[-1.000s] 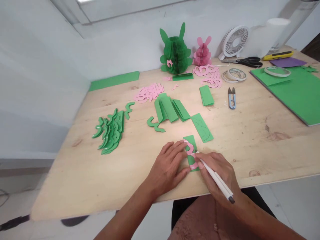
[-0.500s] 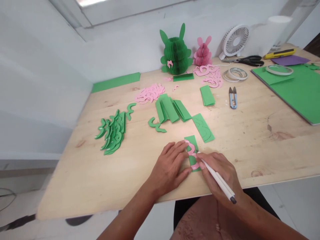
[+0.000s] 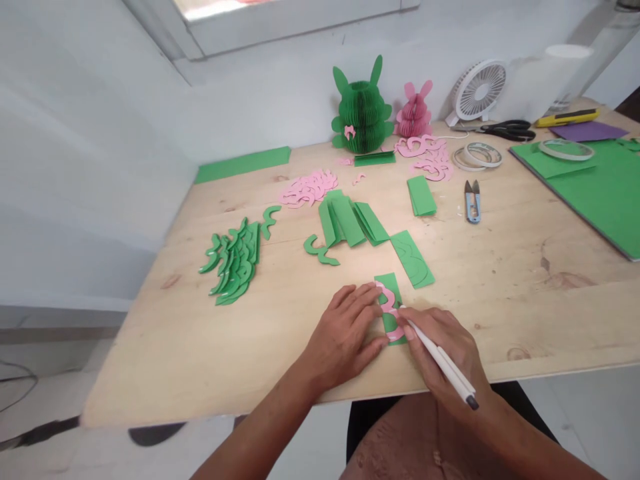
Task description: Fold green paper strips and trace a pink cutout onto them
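My left hand (image 3: 350, 327) lies flat with its fingers stretched out. Its fingertips press on the left edge of a pink paper cutout (image 3: 387, 297) with a wavy, 3-like outline. Under the cutout is a green paper strip (image 3: 397, 287) near the table's front edge. In my right hand (image 3: 445, 343) is a white pen (image 3: 447, 369) with a dark end cap, its tip at the cutout's right edge near the middle notch. Just beyond, another green strip (image 3: 413, 260) bears a drawn curved outline. Folded green papers (image 3: 347, 220) stand further back.
Stacked green cutouts (image 3: 237, 263) lie at left, pink cutouts (image 3: 310, 188) behind. Thread snips (image 3: 473, 202), tape rolls (image 3: 480, 155), black scissors (image 3: 507, 130) and a yellow cutter (image 3: 567, 118) lie at right. Green (image 3: 363, 117) and pink (image 3: 414, 117) paper figures stand by the wall beside a fan (image 3: 480, 90).
The camera view has shifted slightly, so the table's things appear further right. Both hands keep nearly the same place on the paper, the pen still at the cutout's right edge.
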Demonstrator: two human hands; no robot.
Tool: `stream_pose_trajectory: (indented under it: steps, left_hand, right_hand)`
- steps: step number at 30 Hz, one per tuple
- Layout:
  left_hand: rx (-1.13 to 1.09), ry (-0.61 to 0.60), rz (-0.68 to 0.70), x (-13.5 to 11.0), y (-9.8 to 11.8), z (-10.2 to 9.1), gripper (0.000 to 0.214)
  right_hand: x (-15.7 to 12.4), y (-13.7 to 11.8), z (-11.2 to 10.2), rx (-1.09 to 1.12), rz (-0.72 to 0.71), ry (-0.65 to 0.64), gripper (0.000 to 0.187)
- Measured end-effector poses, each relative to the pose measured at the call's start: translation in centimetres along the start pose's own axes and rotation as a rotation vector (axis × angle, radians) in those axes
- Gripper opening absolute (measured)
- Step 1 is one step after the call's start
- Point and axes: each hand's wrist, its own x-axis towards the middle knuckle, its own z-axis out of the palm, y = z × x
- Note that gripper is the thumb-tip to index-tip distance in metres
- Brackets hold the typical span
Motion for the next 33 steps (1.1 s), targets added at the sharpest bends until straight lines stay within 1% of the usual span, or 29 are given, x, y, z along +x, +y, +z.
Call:
stream_pose_trajectory:
  steps: [7, 14, 18, 24, 30, 33]
  left_hand:
    - [-0.004, 0.011, 0.000, 0.08, 0.07, -0.05, 0.028]
    - [-0.006, 0.026, 0.020, 0.09, -0.01, -0.01, 0.027]
    - [-0.008, 0.022, 0.017, 0.12, -0.02, 0.00, 0.027]
    - [-0.012, 0.021, 0.014, 0.13, -0.04, 0.04, 0.025]
    - [-0.010, 0.027, 0.013, 0.01, -0.12, 0.19, 0.025]
    - [-0.011, 0.030, 0.011, -0.01, -0.11, 0.21, 0.025]
  right_hand:
    - [-0.09, 0.06, 0.07, 0.003, 0.019, -0.006, 0.023]
    - [-0.06, 0.04, 0.02, -0.020, 0.002, -0.010, 0.021]
    - [-0.11, 0.08, -0.01, -0.009, -0.004, -0.012, 0.024]
    - [-0.07, -0.05, -0.09, -0.004, 0.040, -0.014, 0.021]
    - [-0.13, 0.01, -0.03, -0.009, 0.014, -0.009, 0.022]
    - [-0.27, 0.13, 0.02, -0.003, 0.026, -0.020, 0.022]
